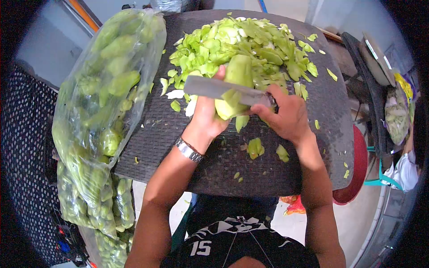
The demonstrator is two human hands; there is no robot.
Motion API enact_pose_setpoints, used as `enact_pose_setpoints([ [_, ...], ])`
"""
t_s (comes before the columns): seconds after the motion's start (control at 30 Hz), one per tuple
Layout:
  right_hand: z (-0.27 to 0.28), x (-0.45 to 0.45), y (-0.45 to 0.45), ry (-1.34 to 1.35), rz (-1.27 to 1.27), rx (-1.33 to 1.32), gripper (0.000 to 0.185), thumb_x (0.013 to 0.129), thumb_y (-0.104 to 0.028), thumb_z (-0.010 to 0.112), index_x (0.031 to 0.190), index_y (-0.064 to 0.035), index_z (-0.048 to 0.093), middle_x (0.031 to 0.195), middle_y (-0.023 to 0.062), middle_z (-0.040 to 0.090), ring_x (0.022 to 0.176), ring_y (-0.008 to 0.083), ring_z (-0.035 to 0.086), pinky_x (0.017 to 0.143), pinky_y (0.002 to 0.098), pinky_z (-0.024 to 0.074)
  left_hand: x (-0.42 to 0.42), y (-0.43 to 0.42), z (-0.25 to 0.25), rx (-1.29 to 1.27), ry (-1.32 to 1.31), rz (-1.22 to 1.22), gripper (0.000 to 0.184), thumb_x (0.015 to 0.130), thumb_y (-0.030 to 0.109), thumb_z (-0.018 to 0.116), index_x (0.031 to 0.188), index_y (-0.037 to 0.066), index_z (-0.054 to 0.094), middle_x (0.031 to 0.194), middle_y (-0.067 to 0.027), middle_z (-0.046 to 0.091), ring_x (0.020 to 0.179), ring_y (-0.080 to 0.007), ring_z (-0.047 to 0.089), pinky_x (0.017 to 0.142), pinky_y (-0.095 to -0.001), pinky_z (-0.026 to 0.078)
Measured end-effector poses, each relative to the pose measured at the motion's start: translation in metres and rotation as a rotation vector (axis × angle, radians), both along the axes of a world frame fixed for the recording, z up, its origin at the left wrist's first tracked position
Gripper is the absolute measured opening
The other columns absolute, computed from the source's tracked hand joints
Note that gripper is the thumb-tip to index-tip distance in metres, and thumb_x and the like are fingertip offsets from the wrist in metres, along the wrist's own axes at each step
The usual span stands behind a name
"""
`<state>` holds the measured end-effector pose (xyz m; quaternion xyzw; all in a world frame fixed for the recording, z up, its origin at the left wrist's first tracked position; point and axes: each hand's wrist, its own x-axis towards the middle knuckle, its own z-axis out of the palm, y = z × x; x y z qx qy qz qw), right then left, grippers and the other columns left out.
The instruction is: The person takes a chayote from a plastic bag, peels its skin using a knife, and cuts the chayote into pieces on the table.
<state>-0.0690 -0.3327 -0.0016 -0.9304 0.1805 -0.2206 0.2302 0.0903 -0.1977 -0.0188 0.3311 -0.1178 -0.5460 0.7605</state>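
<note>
My left hand (207,115), with a metal watch (189,150) on its wrist, is closed around a pale green chayote (240,70) from the left side. The chayote is held tilted above the table. In my right hand (288,115) is a broad-bladed knife (202,87), gripped by its handle. Its blade lies across the chayote, pointing left, and a piece of green peel (232,96) shows on the blade. Behind my hands spreads a large heap of green peelings (268,51). A few loose scraps (255,148) lie nearer to me.
The dark textured table (165,134) has rounded edges. At its left, a long clear plastic bag (107,85) of chayotes leans, with more filled bags (91,196) below. A red round stool (355,169) and a bagged bundle (397,115) are on the right.
</note>
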Motion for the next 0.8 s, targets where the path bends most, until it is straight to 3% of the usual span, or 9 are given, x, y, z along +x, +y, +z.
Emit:
enact_pose_setpoints([
  [0.13,-0.002,0.0,-0.003,-0.066,0.028,-0.099,0.062,0.085,-0.068,0.069,0.098,-0.0078,0.064,0.072,0.0173,0.069,0.07,0.0404,0.072,0.062,0.0501,0.0552,0.004,0.003,-0.005,0.002,-0.047,-0.12,0.062,0.101,0.063,0.049,0.137,0.013,0.056,0.124,-0.0129,0.068,0.103,-0.0271,0.07,0.067,-0.0426,0.058],
  [0.33,-0.012,-0.005,-0.037,-0.102,-0.087,-0.235,0.062,0.083,-0.071,0.069,0.098,-0.0109,0.064,0.066,0.0151,0.068,0.064,0.0393,0.071,0.055,0.0493,0.054,0.002,0.008,0.002,-0.026,-0.121,-0.136,0.067,0.097,0.067,0.053,0.133,0.011,0.058,0.11,-0.0121,0.071,0.085,-0.0285,0.073,0.052,-0.0382,0.056],
  [0.37,-0.014,-0.005,-0.04,-0.086,-0.109,-0.236,0.063,0.083,-0.072,0.069,0.097,-0.0114,0.064,0.065,0.0147,0.068,0.063,0.0388,0.071,0.054,0.0488,0.0544,-0.001,0.008,0.007,-0.011,-0.131,-0.108,0.061,0.1,0.061,0.05,0.132,0.01,0.058,0.109,-0.0127,0.071,0.08,-0.0298,0.073,0.049,-0.0378,0.056],
  [0.47,-0.007,-0.001,-0.018,-0.105,-0.039,-0.269,0.064,0.083,-0.073,0.068,0.099,-0.0115,0.064,0.065,0.0144,0.067,0.063,0.039,0.071,0.054,0.0484,0.0548,0.002,0.003,-0.007,-0.035,0.101,-0.098,0.057,0.102,0.054,0.047,0.133,0.007,0.057,0.109,-0.0145,0.071,0.08,-0.0325,0.074,0.049,-0.0378,0.057],
  [0.57,-0.011,-0.003,-0.029,-0.093,-0.075,-0.254,0.064,0.084,-0.073,0.066,0.104,-0.0124,0.066,0.07,0.0158,0.069,0.066,0.0397,0.071,0.057,0.0486,0.0556,-0.004,0.003,-0.006,-0.01,-0.007,-0.15,0.061,0.104,0.055,0.042,0.137,0.006,0.055,0.107,-0.0163,0.071,0.08,-0.0345,0.074,0.048,-0.0363,0.058],
  [0.7,-0.005,-0.016,-0.061,0.076,-0.371,-0.093,0.063,0.09,-0.07,0.061,0.112,-0.0114,0.067,0.085,0.0195,0.073,0.087,0.0412,0.073,0.074,0.0513,0.0562,0.002,0.005,0.006,-0.042,0.043,-0.229,0.067,0.104,0.059,0.042,0.139,0.003,0.054,0.115,-0.0214,0.069,0.086,-0.0357,0.073,0.053,-0.0388,0.061],
  [0.73,-0.005,-0.019,-0.069,0.085,-0.397,-0.009,0.064,0.091,-0.07,0.06,0.111,-0.0103,0.068,0.085,0.0201,0.072,0.086,0.0418,0.072,0.074,0.0505,0.0558,0.003,0.006,0.011,-0.054,0.048,-0.227,0.067,0.104,0.059,0.042,0.139,0.003,0.053,0.118,-0.0225,0.068,0.088,-0.0362,0.074,0.054,-0.0393,0.061],
  [0.77,-0.007,-0.022,-0.077,0.092,-0.421,0.074,0.064,0.092,-0.07,0.059,0.11,-0.0092,0.068,0.085,0.0206,0.072,0.085,0.0424,0.071,0.075,0.0498,0.0553,0.008,0.006,0.006,-0.127,0.097,-0.287,0.063,0.106,0.055,0.042,0.14,0.003,0.053,0.123,-0.0219,0.067,0.096,-0.0355,0.073,0.068,-0.0432,0.063],
  [0.8,-0.006,-0.021,-0.08,0.101,-0.444,0.157,0.065,0.093,-0.07,0.058,0.108,-0.0081,0.069,0.085,0.0212,0.071,0.084,0.043,0.071,0.075,0.0491,0.0549,0.006,0.003,0.009,-0.106,0.119,-0.206,0.061,0.106,0.053,0.043,0.139,0.003,0.053,0.123,-0.021,0.067,0.098,-0.0346,0.072,0.073,-0.0445,0.063],
])
